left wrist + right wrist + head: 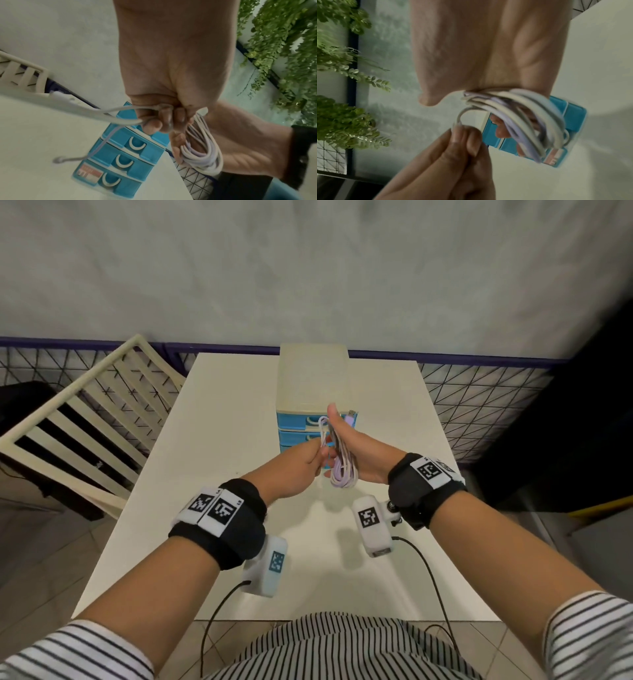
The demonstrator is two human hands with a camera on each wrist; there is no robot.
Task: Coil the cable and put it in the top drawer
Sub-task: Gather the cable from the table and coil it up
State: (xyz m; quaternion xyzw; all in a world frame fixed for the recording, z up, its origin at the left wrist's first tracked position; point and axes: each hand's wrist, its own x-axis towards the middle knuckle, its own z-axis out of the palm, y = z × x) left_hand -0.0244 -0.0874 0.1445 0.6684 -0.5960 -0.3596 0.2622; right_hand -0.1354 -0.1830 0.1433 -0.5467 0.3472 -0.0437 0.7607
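Observation:
A pale lilac and white cable hangs as a bundle of long loops in my right hand, whose fingers curl round it while the thumb points up. Its purple plug sticks out past that hand. My left hand pinches a loose strand beside the bundle. The left wrist view shows the left hand gripping that strand, with the coil to its right. The right wrist view shows the coil under my right hand and my left hand below. Behind stands the drawer unit, its blue drawers closed.
The white table holds only the drawer unit. A cream slatted chair stands at its left. A wire mesh fence runs behind, a dark object stands at the right, and green plants hang nearby.

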